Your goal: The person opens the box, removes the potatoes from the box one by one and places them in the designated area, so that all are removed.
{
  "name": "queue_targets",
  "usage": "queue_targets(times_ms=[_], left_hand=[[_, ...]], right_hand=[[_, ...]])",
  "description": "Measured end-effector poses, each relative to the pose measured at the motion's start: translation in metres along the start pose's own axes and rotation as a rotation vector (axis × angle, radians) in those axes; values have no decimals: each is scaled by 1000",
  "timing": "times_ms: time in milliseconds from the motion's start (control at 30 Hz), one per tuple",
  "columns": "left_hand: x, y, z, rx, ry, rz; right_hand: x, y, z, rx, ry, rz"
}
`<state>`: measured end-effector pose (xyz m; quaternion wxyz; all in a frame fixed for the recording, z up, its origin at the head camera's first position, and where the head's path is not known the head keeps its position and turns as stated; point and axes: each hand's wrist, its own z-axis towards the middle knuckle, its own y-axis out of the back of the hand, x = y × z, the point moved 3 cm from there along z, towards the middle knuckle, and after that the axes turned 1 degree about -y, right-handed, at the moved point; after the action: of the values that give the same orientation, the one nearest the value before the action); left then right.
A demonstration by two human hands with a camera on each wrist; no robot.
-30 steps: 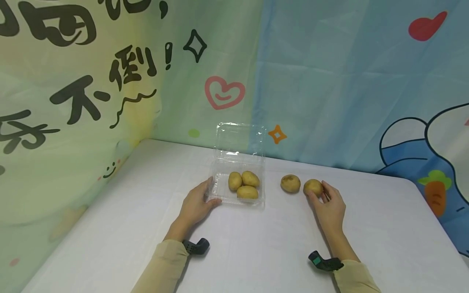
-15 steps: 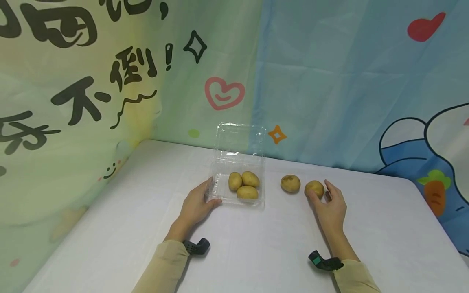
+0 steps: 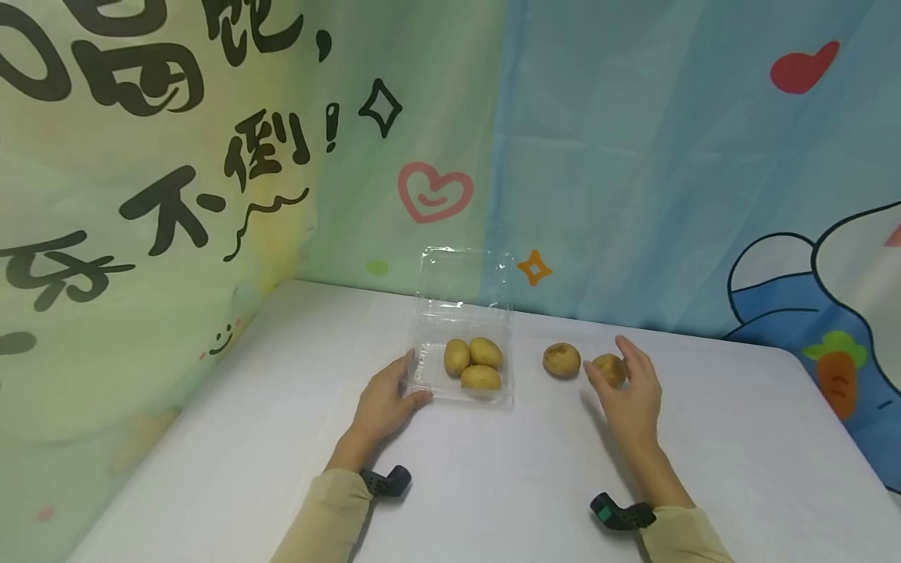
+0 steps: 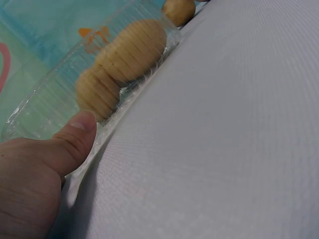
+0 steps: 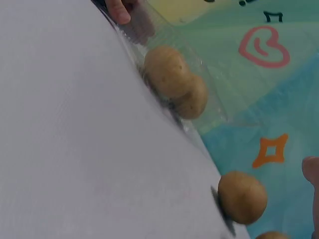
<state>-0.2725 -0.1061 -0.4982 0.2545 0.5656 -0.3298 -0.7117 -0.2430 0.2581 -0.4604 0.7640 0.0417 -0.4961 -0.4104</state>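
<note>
A clear plastic container (image 3: 435, 383) stands on the table with its lid raised. Three potatoes, one of them the front potato (image 3: 482, 378), lie inside. My left hand (image 3: 383, 403) holds the container's front left corner, thumb at the front and fingers along the left side. To the right of it two more potatoes rest on the table: a brown-marked potato (image 3: 561, 360) and the right-hand potato (image 3: 609, 371). My right hand (image 3: 633, 403) hovers at the latter, thumb and fingers spread apart. In the right wrist view this potato (image 5: 273, 235) shows only partly at the bottom edge.
A white cloth covers the table (image 3: 493, 477). Behind it hangs a printed fabric backdrop (image 3: 619, 172), which the raised lid (image 3: 464, 274) stands near. Dark wrist cameras, such as the right one (image 3: 622, 512), sit on both wrists.
My right hand's fingers have spread and lifted off the right-hand potato, which stays on the table slightly further right. The left hand keeps its hold. The head view has tilted slightly.
</note>
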Motion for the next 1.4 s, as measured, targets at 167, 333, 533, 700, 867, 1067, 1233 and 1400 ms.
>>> queue_targets(times_ms=[167, 333, 533, 700, 867, 1067, 1233, 1400], left_hand=[[1, 0, -1, -10, 12, 14], [0, 0, -1, -3, 5, -13], [-1, 3, -1, -15, -10, -9], [-2, 2, 0, -15, -6, -10], [-2, 0, 0, -5, 9, -15], [-2, -1, 2, -3, 9, -10], [-3, -1, 1, 4, 11, -6], [-3, -1, 1, 2, 2, 2]], right_hand=[[28, -10, 6, 105, 137, -6], [53, -25, 12, 275, 222, -82], [86, -52, 19, 584, 269, -216], [107, -72, 25, 750, 341, -348], [122, -89, 30, 880, 394, -370], [129, -109, 34, 1012, 444, -400], [129, -120, 35, 1032, 479, -425], [130, -130, 33, 1050, 526, -435]])
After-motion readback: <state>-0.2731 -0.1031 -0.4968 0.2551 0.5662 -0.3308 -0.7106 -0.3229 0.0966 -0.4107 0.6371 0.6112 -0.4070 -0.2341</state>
